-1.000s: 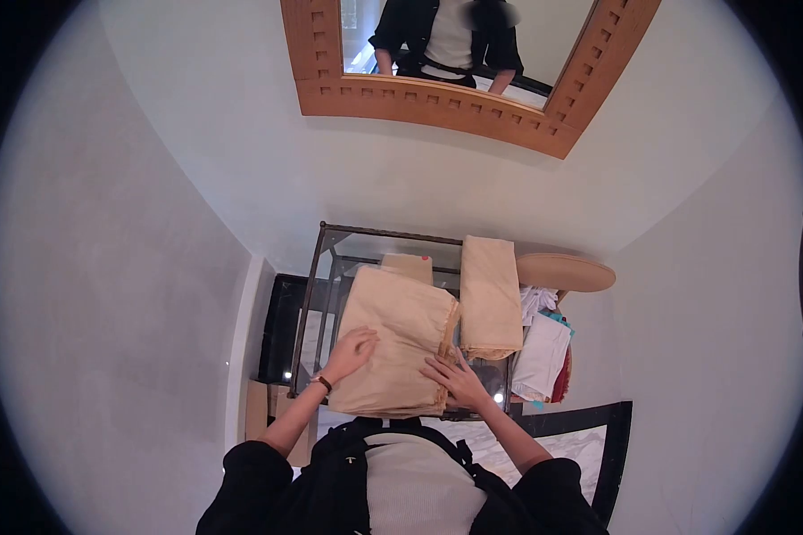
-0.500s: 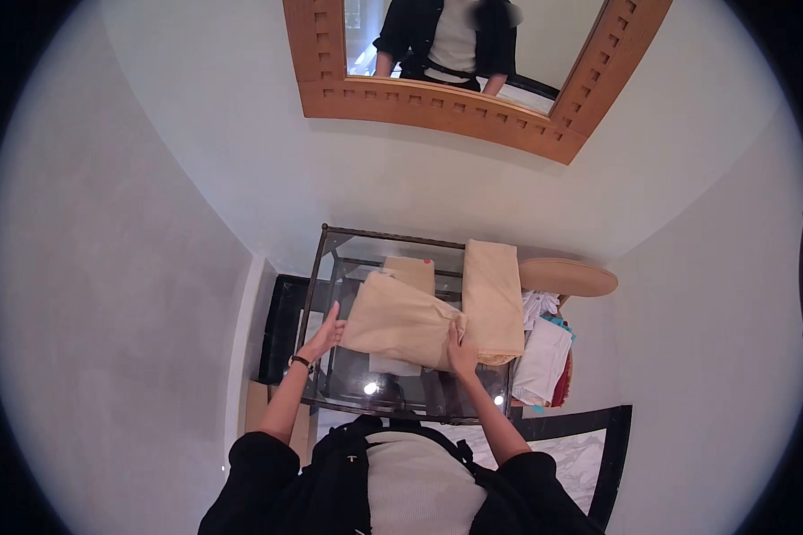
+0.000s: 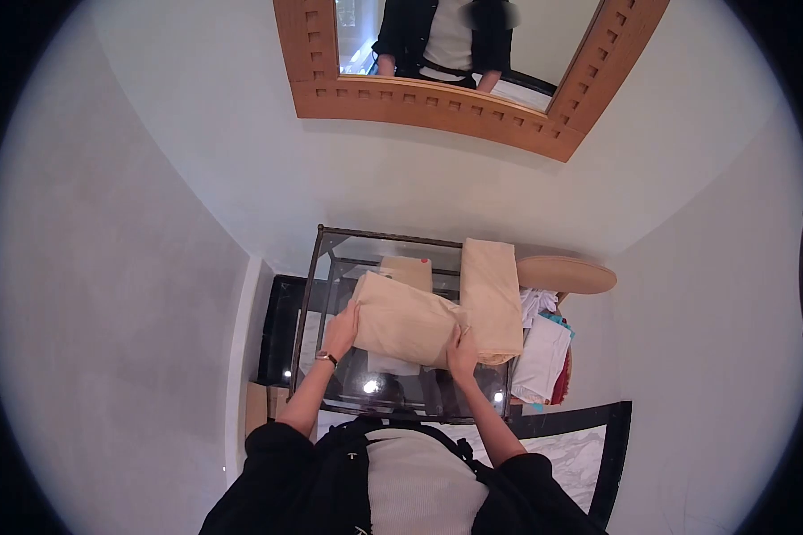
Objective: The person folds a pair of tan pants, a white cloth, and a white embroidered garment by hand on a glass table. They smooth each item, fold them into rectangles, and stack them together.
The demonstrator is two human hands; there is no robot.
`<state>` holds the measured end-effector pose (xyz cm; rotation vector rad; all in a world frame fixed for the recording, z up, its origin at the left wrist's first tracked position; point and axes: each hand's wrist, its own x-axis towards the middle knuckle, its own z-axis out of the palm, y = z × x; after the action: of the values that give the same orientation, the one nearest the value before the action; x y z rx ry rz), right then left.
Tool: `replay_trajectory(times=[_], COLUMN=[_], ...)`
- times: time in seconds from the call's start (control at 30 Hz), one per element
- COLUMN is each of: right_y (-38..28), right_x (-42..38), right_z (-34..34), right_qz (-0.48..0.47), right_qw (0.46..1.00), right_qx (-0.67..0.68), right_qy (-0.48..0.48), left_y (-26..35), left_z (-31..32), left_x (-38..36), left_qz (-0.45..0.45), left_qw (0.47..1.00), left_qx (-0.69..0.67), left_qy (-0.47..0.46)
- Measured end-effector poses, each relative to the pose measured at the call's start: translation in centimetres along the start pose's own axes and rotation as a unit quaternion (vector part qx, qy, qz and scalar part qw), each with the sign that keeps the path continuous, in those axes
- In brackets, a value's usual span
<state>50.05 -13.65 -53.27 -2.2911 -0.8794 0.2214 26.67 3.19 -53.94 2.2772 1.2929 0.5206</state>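
A folded beige cloth (image 3: 405, 319) lies slightly tilted over the glass-topped table (image 3: 401, 399). My left hand (image 3: 340, 333), with a watch on its wrist, grips the cloth's left edge. At the lower right corner, my right hand (image 3: 461, 353) is closed on the fabric, thumb on top. Some fingers of both hands are hidden by the cloth. Just to the right lies a second folded beige cloth (image 3: 491, 299), its near end showing rolled layers. Behind the held cloth, a beige piece with a red dot (image 3: 412, 272) is partly covered.
Right of the table are a round tan board (image 3: 568, 275) and a pile of white cloths (image 3: 544, 358) with teal and red edges. A wood-framed mirror (image 3: 428, 100) hangs on the wall ahead. Cardboard boxes (image 3: 257, 406) stand low at the left.
My left hand has moved right and closed on the cloth's left edge. The left end of the cloth has been folded in, so it looks shorter and thicker. My right hand stays at its corner.
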Motion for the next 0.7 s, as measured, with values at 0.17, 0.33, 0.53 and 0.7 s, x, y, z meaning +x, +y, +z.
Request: replay_trajectory(times=[0.17,0.33,0.53,0.7], right_y=[-0.1,-1.7,-4.1,-4.3], right_x=[1.1,1.9,2.0,4.4], right_z=[0.0,-2.1,-2.3,-0.6], right_qz=[0.029,0.011,-0.160,-0.372], right_qw=[0.998,0.993,0.985,0.919], right_qx=[-0.043,-0.054,0.002,-0.133], right_qy=[-0.044,-0.109,0.064,0.005], left_y=[0.6,0.2,0.3,3.5], left_z=[0.8,1.3,1.0,-1.4], left_x=[0.6,-0.7,-1.3,-4.1], left_qz=[-0.059,-0.143,-0.101,0.015], left_qw=[0.997,0.987,0.982,0.993], left_qx=[0.056,-0.034,-0.046,-0.014], left_qy=[0.001,0.068,0.156,0.116])
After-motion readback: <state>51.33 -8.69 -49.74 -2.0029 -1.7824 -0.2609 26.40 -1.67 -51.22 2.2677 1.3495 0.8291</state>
